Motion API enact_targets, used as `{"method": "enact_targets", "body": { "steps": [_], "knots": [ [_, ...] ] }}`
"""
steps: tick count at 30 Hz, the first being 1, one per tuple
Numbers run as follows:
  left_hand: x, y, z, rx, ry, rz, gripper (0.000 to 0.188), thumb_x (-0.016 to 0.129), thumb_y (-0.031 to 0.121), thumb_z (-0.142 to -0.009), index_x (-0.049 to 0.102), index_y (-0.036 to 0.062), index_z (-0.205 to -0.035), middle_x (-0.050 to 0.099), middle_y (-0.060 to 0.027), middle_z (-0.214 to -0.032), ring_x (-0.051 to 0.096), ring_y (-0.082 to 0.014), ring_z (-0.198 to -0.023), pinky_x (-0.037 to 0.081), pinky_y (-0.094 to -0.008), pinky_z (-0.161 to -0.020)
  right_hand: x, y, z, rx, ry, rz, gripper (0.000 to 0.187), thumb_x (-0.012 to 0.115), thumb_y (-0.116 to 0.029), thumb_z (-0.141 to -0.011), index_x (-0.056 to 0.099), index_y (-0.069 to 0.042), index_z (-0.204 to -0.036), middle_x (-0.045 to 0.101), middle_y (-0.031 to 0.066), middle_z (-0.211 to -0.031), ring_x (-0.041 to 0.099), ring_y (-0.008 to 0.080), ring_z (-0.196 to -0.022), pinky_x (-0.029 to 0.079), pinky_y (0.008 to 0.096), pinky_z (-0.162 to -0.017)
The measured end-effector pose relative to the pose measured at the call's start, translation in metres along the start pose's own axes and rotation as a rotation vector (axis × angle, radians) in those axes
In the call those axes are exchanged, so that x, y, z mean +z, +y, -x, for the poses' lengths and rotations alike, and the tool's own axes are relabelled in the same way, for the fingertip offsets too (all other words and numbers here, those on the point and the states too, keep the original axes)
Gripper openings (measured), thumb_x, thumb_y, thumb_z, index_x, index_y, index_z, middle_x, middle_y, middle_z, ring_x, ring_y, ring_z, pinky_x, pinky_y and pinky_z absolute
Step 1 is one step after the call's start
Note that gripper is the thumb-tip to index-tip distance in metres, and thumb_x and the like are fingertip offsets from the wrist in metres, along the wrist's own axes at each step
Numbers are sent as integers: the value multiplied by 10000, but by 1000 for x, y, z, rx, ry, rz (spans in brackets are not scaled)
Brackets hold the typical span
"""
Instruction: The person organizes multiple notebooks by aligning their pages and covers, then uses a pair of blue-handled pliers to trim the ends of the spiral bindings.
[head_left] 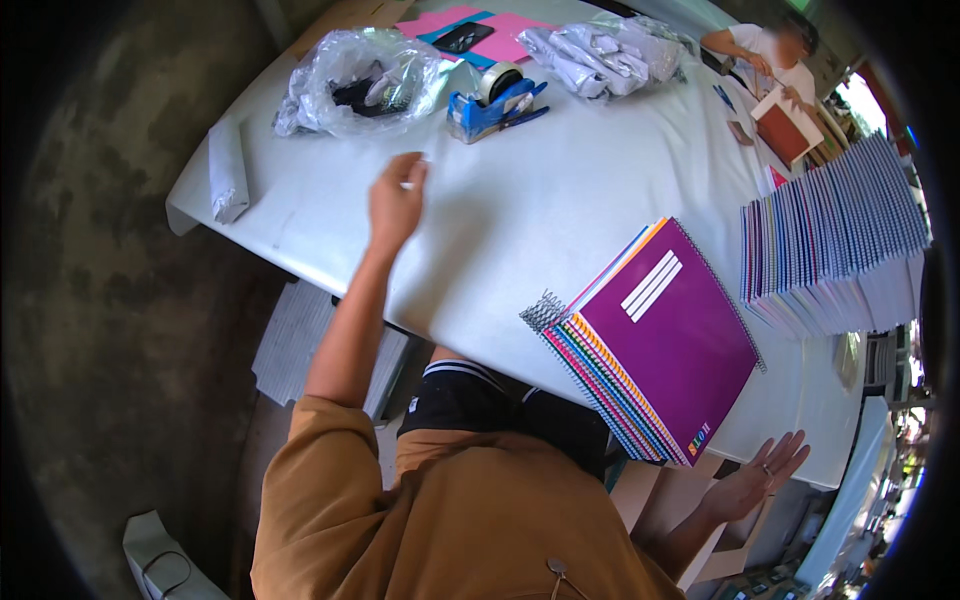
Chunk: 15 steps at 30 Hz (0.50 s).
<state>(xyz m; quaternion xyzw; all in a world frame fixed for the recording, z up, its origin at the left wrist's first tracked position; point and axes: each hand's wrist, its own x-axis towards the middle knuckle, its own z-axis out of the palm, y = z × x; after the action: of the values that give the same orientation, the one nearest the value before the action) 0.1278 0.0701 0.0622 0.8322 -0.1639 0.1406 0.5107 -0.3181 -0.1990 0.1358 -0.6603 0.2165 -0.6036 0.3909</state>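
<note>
Above the left part of the white-covered table (300, 215), my left hand (397, 200) is raised with its fingers curled and thumb and fingertips close together. A small pale glint shows at the fingertips, too small to name. Beyond it stands a blue tape dispenser (475, 118) with a roll of tape (500, 82). My right hand (755, 482) is open, fingers stretched, beside the table's near right edge, holding nothing. Close to it lies a stack of spiral notebooks (610, 390), topped by one with a purple cover (665, 350).
A tall stack of spiral-bound notebooks (835, 235) stands at the right. Crumpled clear plastic (355, 85), more plastic wrapping (605, 58), pink sheets (435, 20) and a phone (463, 38) lie at the back. A rolled white packet (227, 170) lies left. A co-worker (775, 60) works far right.
</note>
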Motion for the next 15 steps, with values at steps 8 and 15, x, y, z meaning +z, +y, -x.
{"method": "enact_targets", "body": {
  "steps": [8, 15],
  "knots": [
    [26, -35, -17, 102, -177, 11, 249, 534, 174, -870, 639, 36, -1049, 632, -171, -1048, 618, -291, -947, 468, -354, -850, 102, -49, 7, -16, -700, 316, 498, 623, -130, -726, 533, 16, -1194, 471, 175, -1307, 369, 340, -1273, 251, 500, -1045],
    [134, 26, -70, 375, -512, -128, 421, 550, 268, -875, 516, 25, -1217, 513, -158, -1260, 502, -326, -1143, 392, -404, -973, 113, -46, 5, -233, -1011, 477, 457, 672, -175, -733, 567, -3, -1143, 503, 164, -1273, 362, 370, -1270, 275, 480, -1022]
  ]
}}
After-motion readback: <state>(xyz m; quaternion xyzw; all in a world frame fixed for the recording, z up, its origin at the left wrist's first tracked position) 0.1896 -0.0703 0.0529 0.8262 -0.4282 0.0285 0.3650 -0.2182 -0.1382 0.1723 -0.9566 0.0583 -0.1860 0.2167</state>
